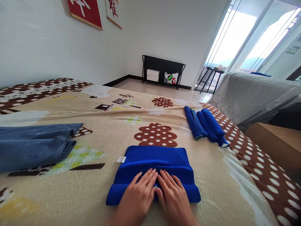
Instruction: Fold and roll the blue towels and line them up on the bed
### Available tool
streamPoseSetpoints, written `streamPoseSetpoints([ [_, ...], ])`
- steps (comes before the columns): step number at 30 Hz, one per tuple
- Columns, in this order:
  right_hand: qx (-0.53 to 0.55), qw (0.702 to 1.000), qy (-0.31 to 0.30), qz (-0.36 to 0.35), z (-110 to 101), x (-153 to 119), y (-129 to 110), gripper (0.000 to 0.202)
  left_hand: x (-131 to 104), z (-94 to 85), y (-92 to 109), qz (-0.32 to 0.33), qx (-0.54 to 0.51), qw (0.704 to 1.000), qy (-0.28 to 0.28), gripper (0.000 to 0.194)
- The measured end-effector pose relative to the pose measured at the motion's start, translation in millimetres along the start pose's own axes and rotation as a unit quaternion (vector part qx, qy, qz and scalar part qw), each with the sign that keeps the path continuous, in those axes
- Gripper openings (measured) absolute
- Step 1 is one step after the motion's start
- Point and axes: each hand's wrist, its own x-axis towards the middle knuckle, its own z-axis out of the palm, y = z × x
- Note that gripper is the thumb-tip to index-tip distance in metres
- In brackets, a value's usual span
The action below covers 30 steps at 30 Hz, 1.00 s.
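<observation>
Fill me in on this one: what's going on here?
A person has both hands on a blue cloth spread over a patterned blanket. The left hand and right hand lie side by side, fingers extended, over its rolled near edge; the far part is still unrolled, with a white tag at its left side. Rolled blue cloths lie farther off to the right, and a grayish-blue cloth lies to the left.

I've got a red hanging scroll (88,15) up on my left, a low black rack (162,65) by the far white wall (183,28), and a brown cardboard box (277,144) off right.
</observation>
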Motion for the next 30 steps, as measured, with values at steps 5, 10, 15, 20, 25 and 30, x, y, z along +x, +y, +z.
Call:
streamPoseSetpoints([
  [5,-0.078,0.995,0.005,0.07,-14,-25,58,0.041,-41,-1.8,-41,-0.128,0.038,0.99,0.035,0.045],
  [10,-0.131,0.987,0.067,0.062,-15,-35,64,0.041,-53,-7.9,-42,-0.141,0.08,0.983,0.091,0.035],
  [15,-0.033,0.999,0.022,-0.027,-2,-3,6,0.04,1,-2.9,-4,-0.01,-0.02,1.0,0.022,0.046],
  [20,-0.059,0.996,-0.033,0.05,-3,-3,30,0.044,-1,-3.1,-22,-0.085,-0.031,0.995,-0.039,0.046],
  [25,-0.12,0.986,-0.01,0.111,-13,-34,89,0.05,-50,-3.5,-57,-0.145,0.035,0.988,0.029,0.046],
  [30,-0.099,0.994,0.004,0.049,-14,-17,54,0.043,-28,-4.0,-31,-0.082,0.084,0.99,0.075,0.038],
])
